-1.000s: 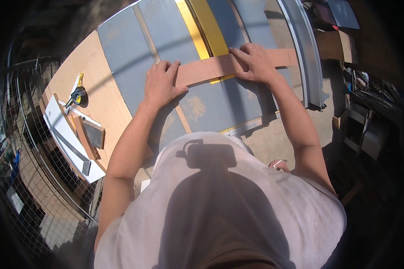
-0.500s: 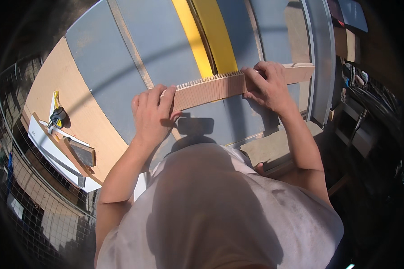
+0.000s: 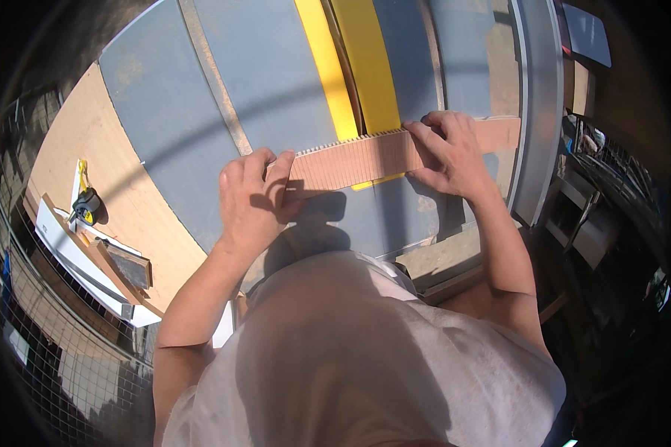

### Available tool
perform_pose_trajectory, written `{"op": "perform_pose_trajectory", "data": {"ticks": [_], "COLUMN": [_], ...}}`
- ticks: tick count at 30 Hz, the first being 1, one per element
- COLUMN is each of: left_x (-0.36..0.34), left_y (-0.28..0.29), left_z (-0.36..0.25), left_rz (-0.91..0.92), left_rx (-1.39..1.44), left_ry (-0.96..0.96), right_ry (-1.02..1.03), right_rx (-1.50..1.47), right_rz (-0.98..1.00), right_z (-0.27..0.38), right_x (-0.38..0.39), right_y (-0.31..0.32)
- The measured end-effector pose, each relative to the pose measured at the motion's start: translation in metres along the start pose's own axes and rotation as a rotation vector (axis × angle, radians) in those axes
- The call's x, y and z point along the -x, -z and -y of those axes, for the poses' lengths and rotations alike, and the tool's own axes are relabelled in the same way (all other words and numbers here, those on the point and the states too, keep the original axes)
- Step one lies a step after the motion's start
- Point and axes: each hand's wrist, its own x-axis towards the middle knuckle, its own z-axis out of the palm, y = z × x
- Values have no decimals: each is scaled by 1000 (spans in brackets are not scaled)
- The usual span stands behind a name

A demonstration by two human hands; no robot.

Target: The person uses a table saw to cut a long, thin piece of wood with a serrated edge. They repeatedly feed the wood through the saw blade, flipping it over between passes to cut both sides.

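Note:
A reddish wooden strip (image 3: pixel 350 160) with several narrow slits along its length lies crosswise on a blue-grey saw table (image 3: pixel 253 74), over a yellow insert (image 3: pixel 369 67) with a long dark slot. My left hand (image 3: pixel 253 201) is closed on the strip's left end, fingertips over the top edge and thumb low. My right hand (image 3: pixel 447 156) grips the strip further right, fingers bent over the far edge and thumb at the near edge. The strip continues past that hand toward the metal rail (image 3: pixel 537 112).
On the pale plywood panel (image 3: pixel 149 238) at left lie a yellow and black tape measure (image 3: pixel 86 206), a white board (image 3: pixel 60 238) and small wooden pieces (image 3: pixel 112 264). Wire mesh (image 3: pixel 82 372) stands beyond. Dark clutter (image 3: pixel 596 201) fills the right side beside the rail.
Since a second ago the strip has tilted slightly, showing its toothed top edge, with both hands still on it. The whole view has shifted, with the hands lower in it.

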Motion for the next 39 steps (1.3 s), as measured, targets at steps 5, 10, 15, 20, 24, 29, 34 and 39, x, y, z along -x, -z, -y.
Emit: {"op": "perform_pose_trajectory", "data": {"ticks": [5, 10, 15, 20, 24, 29, 34, 39], "left_x": [2, 1, -2, -7, -11, -20, -27, -34], "left_y": [-10, -4, 3, 5, 6, 13, 18, 23], "left_z": [5, 4, 4, 5, 6, 8, 12, 15], "left_rz": [-89, -46, 2, 13, 19, 38, 42, 65], "left_rx": [24, 10, 11, 9, -2, -1, -12, -19], "left_ry": [-32, -3, 18, 1, 6, 22, 12, 52], "right_ry": [-10, -8, -1, 4, 0, -9, 24, 5], "right_rx": [-1, 2, 7, 20, 26, 16, 29, 22], "right_rz": [15, 21, 17, 5, 4, -20, -53, -54], "right_z": [0, -2, -3, -4, -6, -8, -17, -20], "right_x": [-2, -5, -10, -12, -15, -24, -33, -41], "right_y": [1, 1, 2, 4, 4, 5, 4, 6]}}
